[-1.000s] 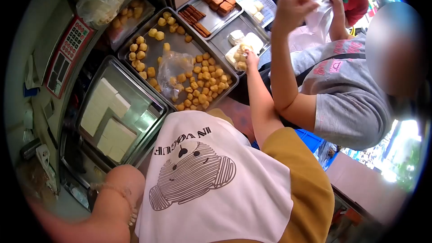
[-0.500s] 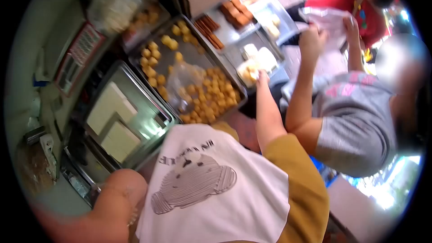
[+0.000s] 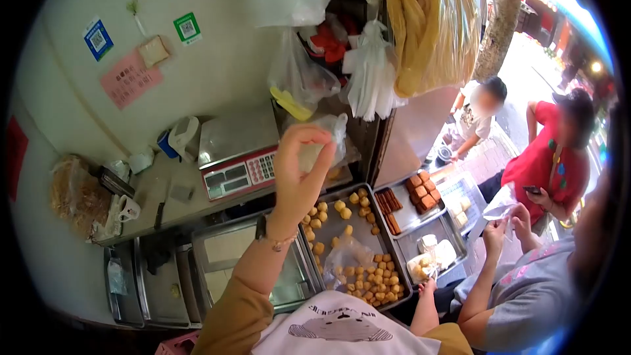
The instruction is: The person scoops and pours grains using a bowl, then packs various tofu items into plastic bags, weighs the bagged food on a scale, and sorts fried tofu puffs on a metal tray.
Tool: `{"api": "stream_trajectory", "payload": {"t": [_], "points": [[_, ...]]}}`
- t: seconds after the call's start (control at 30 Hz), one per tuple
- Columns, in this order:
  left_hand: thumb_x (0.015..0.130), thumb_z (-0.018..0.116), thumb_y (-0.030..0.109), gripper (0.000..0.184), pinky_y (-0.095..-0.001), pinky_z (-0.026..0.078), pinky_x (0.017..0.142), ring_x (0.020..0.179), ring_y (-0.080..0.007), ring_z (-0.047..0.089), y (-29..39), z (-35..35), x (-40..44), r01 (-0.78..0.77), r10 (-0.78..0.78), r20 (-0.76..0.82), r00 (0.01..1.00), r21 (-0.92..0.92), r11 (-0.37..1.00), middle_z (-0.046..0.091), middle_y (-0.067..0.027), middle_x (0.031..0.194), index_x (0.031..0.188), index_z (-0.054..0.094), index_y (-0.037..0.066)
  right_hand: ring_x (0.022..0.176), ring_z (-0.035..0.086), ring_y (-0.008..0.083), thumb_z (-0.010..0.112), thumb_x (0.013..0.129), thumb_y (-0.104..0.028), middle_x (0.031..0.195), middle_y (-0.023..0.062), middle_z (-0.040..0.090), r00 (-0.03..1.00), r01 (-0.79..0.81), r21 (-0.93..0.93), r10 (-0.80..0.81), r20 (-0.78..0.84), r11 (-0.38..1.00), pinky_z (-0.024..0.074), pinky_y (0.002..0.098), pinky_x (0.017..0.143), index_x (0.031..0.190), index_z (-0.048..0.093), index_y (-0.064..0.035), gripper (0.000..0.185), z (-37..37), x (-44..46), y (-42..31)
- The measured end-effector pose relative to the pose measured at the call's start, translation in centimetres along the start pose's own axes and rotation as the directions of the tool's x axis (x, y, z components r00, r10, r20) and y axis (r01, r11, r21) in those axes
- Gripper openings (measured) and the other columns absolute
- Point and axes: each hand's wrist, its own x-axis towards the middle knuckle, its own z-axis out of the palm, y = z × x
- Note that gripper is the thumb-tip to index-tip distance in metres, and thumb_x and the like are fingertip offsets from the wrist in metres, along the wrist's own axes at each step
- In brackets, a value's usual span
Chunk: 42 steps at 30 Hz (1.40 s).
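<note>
My left hand is raised in front of the scale, its fingers curled and pressed near the thumb in a ring shape. A clear plastic bag lies behind the fingertips; whether they touch it I cannot tell. Low on the right, my right hand is closed on a clear bag of golden puffs. That bag rests over a metal tray, beside white blocks. Left of it, another tray holds many golden puffs and a crumpled clear bag.
A red-edged scale stands on the counter. Trays with pale slabs and brown blocks lie below. Plastic bags hang above. A person in grey holds a white bag; two people stand beyond.
The view has swung up and left, showing the wall and counter. My left hand, out of view before, is now raised near the scale. My right hand still holds the puff bag.
</note>
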Motion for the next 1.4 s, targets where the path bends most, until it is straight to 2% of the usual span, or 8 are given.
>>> {"api": "stream_trajectory", "payload": {"t": [0.1, 0.2, 0.33, 0.47, 0.63, 0.9, 1.17, 1.4], "points": [[0.075, 0.061, -0.002, 0.021, -0.0302, 0.04, 0.082, 0.09, -0.0207, 0.051, 6.8, -2.9, -0.7, -0.179, 0.173, -0.048, 0.984, -0.163, 0.97, 0.052, -0.008, 0.101, 0.096, 0.056, 0.002, 0.086, 0.05, 0.0326, 0.065, 0.069, -0.018, 0.099, 0.0202, 0.047, 0.999, 0.0, -0.071, -0.003, -0.038, 0.997, 0.0404, 0.0391, 0.076, 0.102, 0.049, -0.002, 0.04, -0.9, -0.9, 3.1], [0.076, 0.063, 0.018, 0.032, -0.0318, 0.033, 0.074, 0.082, -0.0169, 0.045, 14.1, -7.5, -1.5, -0.416, 0.415, -0.054, 0.908, -0.223, 0.882, 0.048, -0.0007, 0.098, 0.106, 0.053, 0.024, 0.091, 0.049, 0.0354, 0.065, 0.067, -0.017, 0.103, 0.0227, 0.045, 0.996, -0.011, -0.134, -0.001, -0.085, 0.991, 0.0399, 0.0406, 0.081, 0.106, 0.047, -0.0014, 0.046, -2.9, -1.6, 6.2], [0.079, 0.062, 0.018, 0.046, -0.0335, 0.031, 0.065, 0.067, -0.011, 0.04, 19.4, -13.0, -2.1, -0.467, 0.509, 0.176, 0.843, -0.232, 0.853, 0.043, 0.0081, 0.08, 0.117, 0.046, 0.036, 0.098, 0.048, 0.039, 0.066, 0.065, -0.017, 0.11, 0.0259, 0.042, 0.992, -0.027, -0.201, 0.002, -0.124, 0.979, 0.0393, 0.0426, 0.088, 0.111, 0.044, -0.0006, 0.054, -4.6, -3.4, 11.6], [0.066, 0.071, 0.038, 0.019, -0.0272, 0.025, 0.067, 0.061, 0.0005, 0.035, 15.9, -15.1, -5.8, -0.566, 0.511, -0.243, 0.825, -0.335, 0.754, 0.04, 0.0208, 0.069, 0.081, 0.058, 0.035, 0.104, 0.047, 0.0424, 0.067, 0.064, -0.018, 0.114, 0.0289, 0.04, 0.992, 0.017, -0.239, -0.046, -0.117, 0.971, 0.039, 0.0447, 0.093, 0.117, 0.04, 0.0002, 0.062, -5.4, -4.8, 15.8], [0.066, 0.071, 0.036, 0.021, -0.0269, 0.026, 0.067, 0.059, 0.0007, 0.034, 15.5, -14.2, -7.5, -0.483, 0.487, -0.172, 0.856, -0.598, 0.64, 0.038, 0.0208, 0.068, 0.082, 0.057, 0.034, 0.109, 0.047, 0.0427, 0.059, 0.071, -0.021, 0.126, 0.0218, 0.035, 0.995, 0.063, -0.304, -0.034, 0.098, 0.951, 0.0399, 0.0463, 0.093, 0.127, 0.034, -0.0088, 0.062, -13.2, -12.0, 5.1], [0.068, 0.07, 0.031, 0.025, -0.0266, 0.028, 0.066, 0.059, -0.0009, 0.035, 18.1, -13.5, -7.6, -0.455, 0.496, -0.131, 0.858, -0.642, 0.617, 0.038, 0.0179, 0.072, 0.089, 0.055, 0.032, 0.106, 0.048, 0.0437, 0.055, 0.071, -0.018, 0.124, 0.0232, 0.036, 0.991, 0.12, -0.344, -0.091, 0.1, 0.931, 0.0417, 0.0466, 0.091, 0.124, 0.035, -0.008, 0.057, -15.1, -11.0, 9.8], [0.069, 0.068, 0.026, 0.03, -0.0264, 0.029, 0.066, 0.06, -0.0025, 0.036, 19.8, -13.6, -7.5, -0.465, 0.514, -0.128, 0.848, -0.643, 0.608, 0.038, 0.0151, 0.076, 0.095, 0.054, 0.029, 0.109, 0.047, 0.041, 0.057, 0.069, -0.019, 0.127, 0.0224, 0.034, 0.982, -0.019, -0.435, 0.099, 0.16, 0.9, 0.0425, 0.0448, 0.091, 0.124, 0.036, -0.0082, 0.06, -15.5, -12.0, 13.3], [0.07, 0.067, 0.021, 0.035, -0.0261, 0.031, 0.066, 0.06, -0.0039, 0.037, 20.5, -14.1, -7.3, -0.477, 0.522, -0.133, 0.842, -0.636, 0.607, 0.037, 0.0126, 0.079, 0.101, 0.052, 0.027, 0.113, 0.044, 0.041, 0.057, 0.07, -0.02, 0.129, 0.0224, 0.034, 0.971, 0.034, -0.417, 0.068, 0.227, 0.908, 0.0392, 0.0443, 0.095, 0.125, 0.037, -0.0092, 0.06, -13.1, -10.9, 15.2]]}}
